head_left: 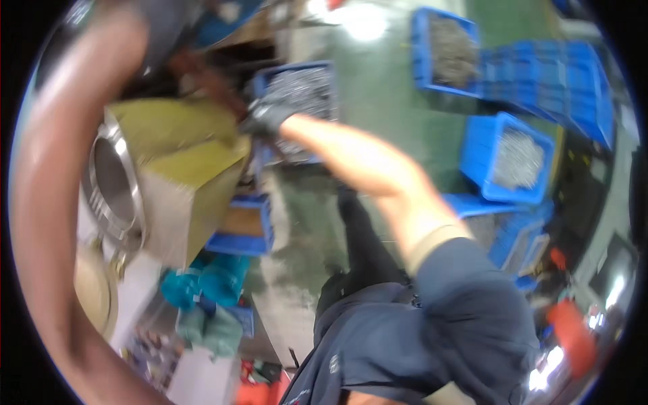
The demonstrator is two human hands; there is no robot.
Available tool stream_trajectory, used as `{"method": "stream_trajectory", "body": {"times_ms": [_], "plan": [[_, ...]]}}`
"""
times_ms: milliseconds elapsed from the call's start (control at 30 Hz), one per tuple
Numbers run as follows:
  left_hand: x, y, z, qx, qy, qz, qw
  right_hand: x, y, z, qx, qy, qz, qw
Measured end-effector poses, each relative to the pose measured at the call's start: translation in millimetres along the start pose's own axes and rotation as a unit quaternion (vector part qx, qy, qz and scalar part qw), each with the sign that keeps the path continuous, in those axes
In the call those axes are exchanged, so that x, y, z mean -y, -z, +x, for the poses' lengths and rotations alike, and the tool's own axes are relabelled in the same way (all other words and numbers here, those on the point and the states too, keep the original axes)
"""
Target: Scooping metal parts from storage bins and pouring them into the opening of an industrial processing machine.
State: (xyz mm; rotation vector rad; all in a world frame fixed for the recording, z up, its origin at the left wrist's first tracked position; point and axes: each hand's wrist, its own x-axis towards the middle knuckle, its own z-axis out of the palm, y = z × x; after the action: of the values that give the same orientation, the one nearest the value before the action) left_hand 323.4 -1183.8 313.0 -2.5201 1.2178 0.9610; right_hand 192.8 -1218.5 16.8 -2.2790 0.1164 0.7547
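My right arm reaches across the middle, and its dark-gloved right hand [266,120] is closed around what looks like a reddish-brown bar [219,88]. Motion blur smears the bar, and its kind does not show. Beneath that hand sits a blue crate [332,88] of shiny metal parts [300,91]. My left arm, bare and blurred, sweeps up along the left side. At its end is my left hand [165,30] in a dark glove, near the top; its fingers are hidden. Between the arms stands a yellow-green and grey machine housing [192,162] with a round metal ring [138,196].
Blue crates of metal parts stand at right, one at the far side [422,50] and one nearer [480,152]. Stacked blue crates [547,84] stand beyond. A small blue bin [243,243] and teal containers [219,280] are below the machine. Green floor [378,81] lies between.
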Motion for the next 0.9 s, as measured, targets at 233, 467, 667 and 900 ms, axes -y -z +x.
{"method": "stream_trajectory", "body": {"times_ms": [233,467,667,900], "plan": [[-29.0,-114.4,-111.9,-0.144,0.109,0.400,0.898,44.3,-102.9,-62.0,-0.109,0.093,0.121,0.982],[-69.0,-280.9,-275.2,-0.111,0.121,0.479,0.862,88.7,-126.3,-171.2,0.000,0.191,0.238,0.952],[-147.1,-377.3,-305.3,-0.221,0.278,0.350,0.867,33.4,-309.8,-158.9,-0.163,0.100,0.037,0.981],[-152.9,-460.6,-357.4,-0.232,0.352,0.292,0.858,121.9,-360.4,-208.2,0.293,-0.089,0.802,0.513]]}}
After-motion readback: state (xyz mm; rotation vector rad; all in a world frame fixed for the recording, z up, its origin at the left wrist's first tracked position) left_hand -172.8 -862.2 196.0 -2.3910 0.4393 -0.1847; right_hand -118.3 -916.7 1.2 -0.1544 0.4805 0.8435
